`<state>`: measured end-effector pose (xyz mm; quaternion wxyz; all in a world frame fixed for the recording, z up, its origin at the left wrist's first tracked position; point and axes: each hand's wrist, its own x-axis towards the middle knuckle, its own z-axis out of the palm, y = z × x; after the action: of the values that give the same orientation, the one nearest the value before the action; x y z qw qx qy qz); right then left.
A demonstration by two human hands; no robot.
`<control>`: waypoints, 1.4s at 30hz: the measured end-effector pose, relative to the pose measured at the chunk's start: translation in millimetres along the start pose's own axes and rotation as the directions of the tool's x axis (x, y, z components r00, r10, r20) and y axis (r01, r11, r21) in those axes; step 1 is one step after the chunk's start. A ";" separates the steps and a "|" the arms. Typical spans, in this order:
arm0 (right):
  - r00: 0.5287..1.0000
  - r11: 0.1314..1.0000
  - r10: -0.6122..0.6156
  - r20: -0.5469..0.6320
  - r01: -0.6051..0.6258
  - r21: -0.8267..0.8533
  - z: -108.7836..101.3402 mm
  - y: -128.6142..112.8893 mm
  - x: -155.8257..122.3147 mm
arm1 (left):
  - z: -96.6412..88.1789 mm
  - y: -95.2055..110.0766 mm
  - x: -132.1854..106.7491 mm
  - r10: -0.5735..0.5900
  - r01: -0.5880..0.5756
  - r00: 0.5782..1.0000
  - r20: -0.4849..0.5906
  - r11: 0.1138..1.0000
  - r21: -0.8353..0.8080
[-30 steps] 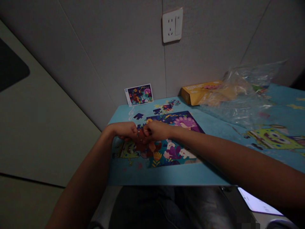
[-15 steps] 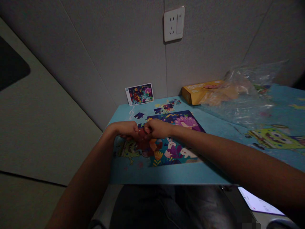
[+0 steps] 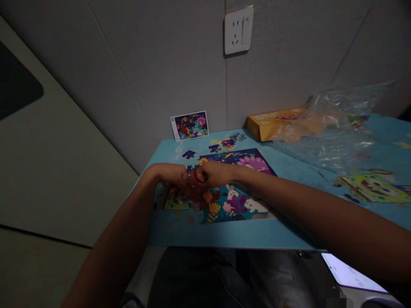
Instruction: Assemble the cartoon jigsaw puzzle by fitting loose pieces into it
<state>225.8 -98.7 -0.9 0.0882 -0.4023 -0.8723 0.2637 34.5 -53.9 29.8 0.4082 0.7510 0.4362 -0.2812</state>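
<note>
A nearly whole jigsaw puzzle (image 3: 239, 192) of colourful animals and plants lies on the blue table. Over its left edge, my left hand (image 3: 173, 176) is closed, fingers curled against a reddish-brown puzzle piece (image 3: 193, 179). My right hand (image 3: 216, 173) is also closed and meets that piece from the other side, knuckles close to the left hand. The fingertips and the piece's lower part are partly hidden. Behind the hands lies a loose dark-blue puzzle piece (image 3: 189, 154). Further loose pieces (image 3: 221, 146) are scattered beyond the puzzle's far edge.
A picture card (image 3: 190, 125) of the puzzle leans against the wall. To the right, a yellow box (image 3: 272, 122) sits beside a crumpled clear plastic bag (image 3: 324, 137). A wall socket (image 3: 238, 31) is above. Below the table edge, a lit phone (image 3: 351, 273) shows at right.
The view has shifted slightly. Both hands keep almost the same place around the reddish-brown piece, with the right fingers tilted a little differently.
</note>
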 end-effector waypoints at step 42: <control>0.525 0.790 0.410 -0.746 -0.613 0.003 -37.1 119.0 -15.9 | -13.7 -33.2 52.3 0.032 0.156 0.401 -0.915 0.982 0.103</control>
<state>327.9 -32.3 -31.8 0.2825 -0.7194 -0.6343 -0.0162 30.1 -10.4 -16.1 0.0268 0.7978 0.5896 0.1232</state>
